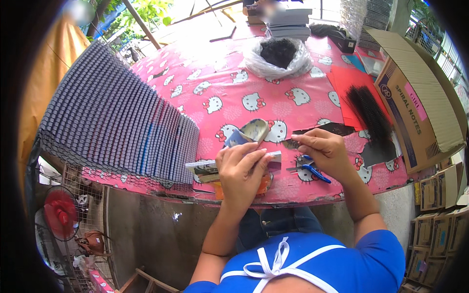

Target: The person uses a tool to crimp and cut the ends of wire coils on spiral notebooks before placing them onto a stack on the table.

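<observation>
My left hand (240,171) is closed, its bent fingers over a thin notebook (202,168) with a pale edge and a dark picture on its cover. Just right of it, the thumb and fingers of my right hand (322,150) pinch together. Whatever they grip is too small to make out, though a small dark piece (291,144) shows by the fingertips. Beyond my left fingers lies a curled blue and cream patterned piece (255,131). An orange item (263,186) shows below that hand. Blue-handled scissors (316,174) rest under my right hand.
Stacked spiral-bound notebooks (117,117) rise on the left of the pink table. A plastic bag of black coils (278,53) stands at the back. On the right are black spiral coils (370,115), red sheets (337,80) and an opened cardboard box (415,112).
</observation>
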The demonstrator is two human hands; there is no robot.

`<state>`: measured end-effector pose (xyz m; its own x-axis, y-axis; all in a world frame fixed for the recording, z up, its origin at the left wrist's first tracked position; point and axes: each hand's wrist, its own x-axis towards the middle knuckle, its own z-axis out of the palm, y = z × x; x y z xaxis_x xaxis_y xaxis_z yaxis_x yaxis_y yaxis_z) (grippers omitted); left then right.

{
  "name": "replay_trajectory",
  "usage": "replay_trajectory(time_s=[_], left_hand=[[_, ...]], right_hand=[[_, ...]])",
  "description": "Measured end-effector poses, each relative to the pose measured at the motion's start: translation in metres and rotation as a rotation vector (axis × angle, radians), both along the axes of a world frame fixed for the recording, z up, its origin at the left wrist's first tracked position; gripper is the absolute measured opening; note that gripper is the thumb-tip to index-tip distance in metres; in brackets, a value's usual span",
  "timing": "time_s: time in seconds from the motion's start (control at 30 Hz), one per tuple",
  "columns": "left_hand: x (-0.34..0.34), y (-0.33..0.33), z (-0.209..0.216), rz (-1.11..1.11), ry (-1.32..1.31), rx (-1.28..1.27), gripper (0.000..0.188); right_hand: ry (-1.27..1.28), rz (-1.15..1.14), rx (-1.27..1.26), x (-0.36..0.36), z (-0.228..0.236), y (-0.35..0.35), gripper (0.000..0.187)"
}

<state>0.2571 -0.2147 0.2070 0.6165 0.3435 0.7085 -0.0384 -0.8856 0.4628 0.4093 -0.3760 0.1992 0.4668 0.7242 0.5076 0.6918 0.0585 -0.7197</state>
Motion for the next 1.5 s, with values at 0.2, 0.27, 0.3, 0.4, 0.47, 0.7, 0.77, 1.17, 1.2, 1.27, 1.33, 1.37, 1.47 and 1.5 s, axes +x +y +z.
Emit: replay_trajectory(time_s=[0.2,0.27,0.3,0.4,0.47,0.7,0.77,1.17,1.2,1.27,1.33,1.37,1.47,1.5], left_hand=[[-0.005,-0.005,0.000,0.009,0.053,-0.034,0.014],[-0.006,-0.005,-0.001,0.012,0.056,-0.038,0.014],[-0.006,-0.005,-0.002,0.015,0.056,-0.041,0.015],[-0.008,-0.005,-0.004,0.048,0.053,0.013,0.015],[-0.009,-0.005,-0.007,0.055,0.060,0.006,0.015],[-0.008,-0.007,-0.013,0.132,0.045,-0.004,0.023],[-0.007,-0.007,-0.009,0.143,0.025,0.039,0.025],[-0.008,-0.008,-0.009,0.132,0.028,0.044,0.024],[-0.006,-0.009,-0.010,0.125,0.032,0.028,0.024],[-0.008,-0.010,-0.007,0.142,0.041,0.026,0.022],[-0.008,-0.012,-0.007,0.145,0.041,0.035,0.023],[-0.009,-0.012,-0.008,0.146,0.045,0.052,0.025],[-0.010,-0.013,-0.009,0.151,0.065,0.047,0.025],[-0.010,-0.013,-0.008,0.157,0.070,0.040,0.024]], right_hand=[[-0.001,-0.049,0.069,-0.012,0.005,0.009,0.024],[-0.029,-0.055,0.101,-0.013,0.007,0.016,0.019],[-0.008,0.008,0.090,-0.012,0.008,0.019,0.018],[0.053,0.177,0.016,-0.006,0.011,0.024,0.017],[0.093,0.261,-0.089,0.003,0.013,0.022,0.016],[-0.029,0.167,-0.044,-0.009,0.014,0.022,0.016],[-0.109,0.162,-0.078,-0.011,0.023,0.017,0.020],[0.126,0.148,-0.117,-0.016,0.013,0.016,0.019],[0.091,0.111,-0.101,-0.018,0.016,0.014,0.019],[0.028,0.088,-0.029,-0.022,0.016,0.017,0.017],[-0.046,0.107,-0.054,-0.020,0.010,0.016,0.015],[-0.083,0.116,-0.067,-0.019,0.007,0.016,0.014],[-0.130,0.068,-0.121,-0.021,0.008,0.016,0.016],[-0.126,0.035,-0.106,-0.025,0.011,0.017,0.017]])
